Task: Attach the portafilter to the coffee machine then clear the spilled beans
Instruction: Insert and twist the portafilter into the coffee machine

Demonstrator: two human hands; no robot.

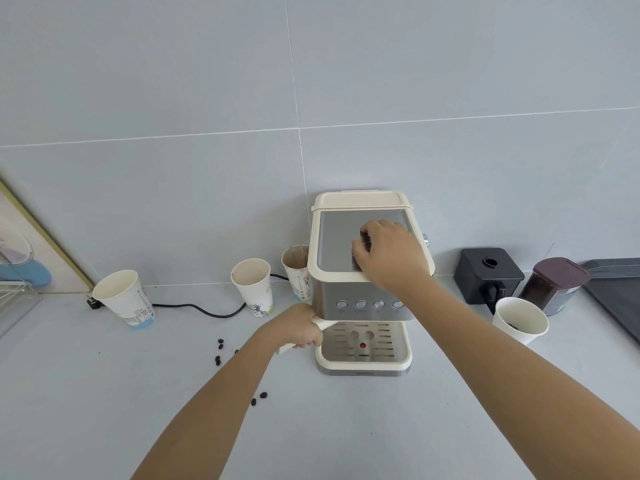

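A cream and steel coffee machine (363, 299) stands against the wall at the centre of the counter. My left hand (298, 329) grips the cream handle of the portafilter (325, 324), which runs under the machine's front; the portafilter's head is hidden beneath the machine. My right hand (384, 252) rests on the machine's grey top with its fingers bent. Several dark coffee beans (220, 344) lie scattered on the counter left of the machine, two more beans (259, 398) nearer to me beside my left forearm.
Three paper cups (126, 299) (254, 287) (298, 271) stand left of the machine, with a black power cable (201, 309) behind them. On the right are a black grinder box (488, 275), a dark jar of beans (554, 285), a white cup (519, 320) and a dark tray (613, 292).
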